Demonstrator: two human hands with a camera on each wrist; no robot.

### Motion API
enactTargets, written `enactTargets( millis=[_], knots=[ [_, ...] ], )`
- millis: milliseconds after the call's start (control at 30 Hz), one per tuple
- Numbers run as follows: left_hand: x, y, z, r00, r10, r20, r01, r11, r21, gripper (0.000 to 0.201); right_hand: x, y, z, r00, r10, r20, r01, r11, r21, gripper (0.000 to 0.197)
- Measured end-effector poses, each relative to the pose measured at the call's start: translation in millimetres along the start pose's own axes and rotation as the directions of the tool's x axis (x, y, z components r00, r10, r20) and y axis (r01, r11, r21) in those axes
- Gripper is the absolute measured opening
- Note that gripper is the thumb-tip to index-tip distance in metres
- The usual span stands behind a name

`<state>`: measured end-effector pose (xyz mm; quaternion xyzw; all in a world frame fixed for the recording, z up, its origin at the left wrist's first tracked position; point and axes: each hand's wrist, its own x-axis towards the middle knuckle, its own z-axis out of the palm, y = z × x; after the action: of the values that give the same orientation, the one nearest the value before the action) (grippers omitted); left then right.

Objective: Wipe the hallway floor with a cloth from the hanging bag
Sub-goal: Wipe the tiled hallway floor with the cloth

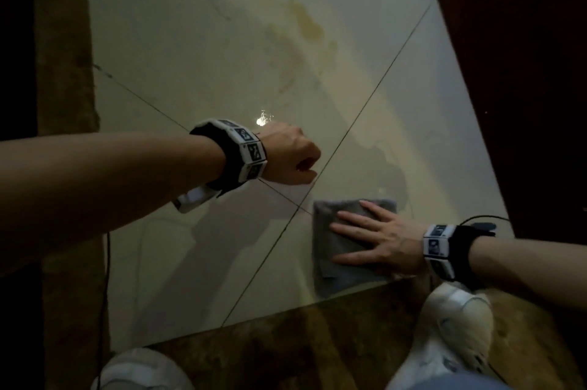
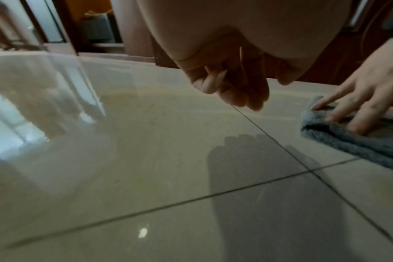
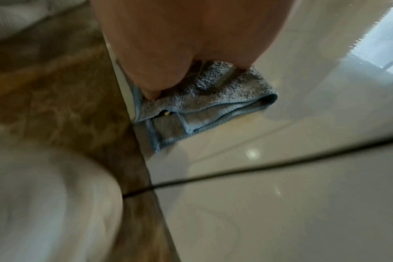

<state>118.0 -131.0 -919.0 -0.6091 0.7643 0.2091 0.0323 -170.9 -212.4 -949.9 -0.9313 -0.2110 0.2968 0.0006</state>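
Folded grey terry cloth [image 1: 349, 278] flat on cream tiled floor [image 1: 190, 56] under spread right hand [image 1: 387, 240]; left hand [image 1: 289, 154] curled, empty.

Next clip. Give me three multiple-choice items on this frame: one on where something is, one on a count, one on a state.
1. Where does the folded grey terry cloth lie?
A. On the glossy cream tile floor, beside the brown marbled border strip
B. On a shelf
C. Inside a bag

2. How many hands touch the cloth?
A. None
B. One
C. Two

3. How is the left hand?
A. Flat on the floor
B. Curled, above the floor, holding nothing
C. Pinching the cloth

Answers: 1 A, the cloth's edge runs along the strip. 2 B, only the right hand presses on it, fingers straight. 3 B, the left wrist view shows bare tile under its curled fingers.
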Motion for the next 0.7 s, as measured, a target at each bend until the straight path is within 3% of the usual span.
enactTargets(
  millis=[167, 267, 500, 700],
  knots=[
    [0, -2, 8, 0.987, -0.158, -0.023, 0.154, 0.981, -0.116, 0.031, -72, 30, 25, 0.985, 0.149, 0.082, -0.145, 0.988, -0.057, 0.1],
    [1, -1, 20, 0.991, -0.133, 0.005, 0.133, 0.987, -0.095, 0.032, -96, 48, 36, 0.972, 0.214, 0.095, -0.21, 0.976, -0.055, 0.1],
    [7, 7, 28, 0.997, -0.065, 0.029, 0.067, 0.995, -0.07, 0.036, -100, 58, 40, 0.964, 0.221, 0.15, -0.224, 0.975, 0.001, 0.074],
    [14, 25, 34, 0.997, -0.043, 0.058, 0.043, 0.999, -0.013, 0.042, -62, 39, 39, 0.951, 0.302, 0.062, -0.307, 0.944, 0.118, 0.066]
  ],
)
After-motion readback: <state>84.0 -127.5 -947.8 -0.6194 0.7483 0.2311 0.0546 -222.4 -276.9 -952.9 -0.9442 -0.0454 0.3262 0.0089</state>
